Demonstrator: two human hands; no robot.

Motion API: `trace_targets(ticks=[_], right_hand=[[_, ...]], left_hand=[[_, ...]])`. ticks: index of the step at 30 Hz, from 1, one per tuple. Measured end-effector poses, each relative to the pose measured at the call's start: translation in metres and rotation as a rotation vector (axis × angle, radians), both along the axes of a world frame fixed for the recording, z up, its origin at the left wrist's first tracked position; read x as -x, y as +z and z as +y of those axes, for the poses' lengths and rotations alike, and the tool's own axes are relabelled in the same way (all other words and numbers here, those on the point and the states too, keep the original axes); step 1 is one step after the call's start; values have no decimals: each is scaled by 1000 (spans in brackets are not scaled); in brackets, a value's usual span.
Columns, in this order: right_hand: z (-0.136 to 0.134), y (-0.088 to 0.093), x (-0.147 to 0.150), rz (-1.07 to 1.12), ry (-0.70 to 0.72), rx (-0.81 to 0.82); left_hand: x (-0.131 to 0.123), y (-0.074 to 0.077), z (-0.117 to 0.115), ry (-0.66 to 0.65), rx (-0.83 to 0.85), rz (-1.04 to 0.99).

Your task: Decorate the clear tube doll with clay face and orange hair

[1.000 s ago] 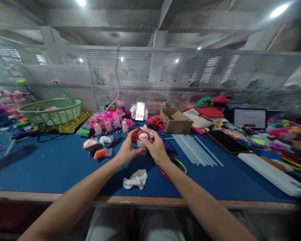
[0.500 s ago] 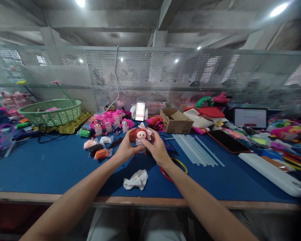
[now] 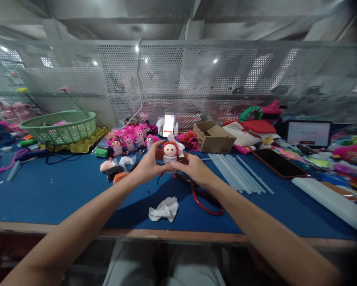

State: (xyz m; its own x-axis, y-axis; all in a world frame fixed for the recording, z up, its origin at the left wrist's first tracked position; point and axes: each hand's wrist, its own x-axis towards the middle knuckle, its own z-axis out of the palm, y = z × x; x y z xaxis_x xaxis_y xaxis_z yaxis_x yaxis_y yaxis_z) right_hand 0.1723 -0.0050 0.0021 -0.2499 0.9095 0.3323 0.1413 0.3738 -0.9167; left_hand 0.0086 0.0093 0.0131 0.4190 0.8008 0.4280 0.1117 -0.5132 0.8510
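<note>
A small doll [image 3: 170, 150] with red hair, a round pale face and a white bow is held up over the blue table. My left hand [image 3: 151, 163] closes on its left side, thumb near the lower body. From the other side my right hand [image 3: 193, 167] grips it, with the thumb at its striped body. Both hands partly cover the doll's sides. Below lies a crumpled white tissue [image 3: 164, 209]. Under my right forearm rests a red-handled tool [image 3: 206, 204], partly hidden. Bags of orange, black and peach clay [image 3: 116, 170] lie beyond my left forearm.
Several pink dolls [image 3: 129, 142] stand at the back left beside a green basket [image 3: 57, 129]. A cardboard box [image 3: 216, 137] sits behind my right hand. Translucent glue sticks [image 3: 241, 174], a dark phone [image 3: 280, 162] and a white elongated object [image 3: 327, 201] lie to the right.
The doll has been raised slightly, and its face now shows more fully. My right thumb has moved down from beside the face to the body. The camera view has tilted slightly downward.
</note>
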Motion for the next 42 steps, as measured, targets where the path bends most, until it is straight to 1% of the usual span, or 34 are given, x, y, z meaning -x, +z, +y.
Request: trace_targets(ticks=[2, 4, 8, 10, 12, 14, 19, 21, 26, 32, 35, 37, 39, 41, 42], right_hand=[[5, -1, -3, -41, 38, -14], [11, -8, -4, -97, 54, -33], [23, -25, -2, -318, -38, -78], [28, -30, 1, -434, -87, -101], [32, -33, 3, -498, -112, -126], [36, -33, 4, -521, -120, -150], [43, -35, 2, -559, -146, -158], [45, -36, 1, -570, -164, -152], [47, -40, 2, -568, -193, -155], [45, -41, 4, -607, -243, -193], [41, -40, 2, -627, -258, -191], [38, -37, -2, -642, -264, -186], [33, -32, -8, -649, -270, -183], [27, -26, -12, -652, -287, -184], [23, -23, -14, -663, -292, -192]], left_hand=[[2, -2, 3, -13, 1, 21], [3, -13, 10, -11, 26, 46], [5, -42, 26, 61, 54, 148], [4, -52, 31, 113, 28, 205], [4, -57, 34, 151, -12, 242], [3, -59, 36, 159, -36, 246], [1, -60, 40, 124, 15, 192], [1, -60, 41, 146, 23, 193], [0, -60, 42, 210, -46, 256], [0, -63, 42, 227, -46, 246], [-1, -61, 40, 208, -20, 247], [2, -55, 37, 195, -6, 275], [8, -43, 30, 236, -32, 376], [18, -27, 20, 319, -100, 588], [23, -20, 14, 316, -140, 711]])
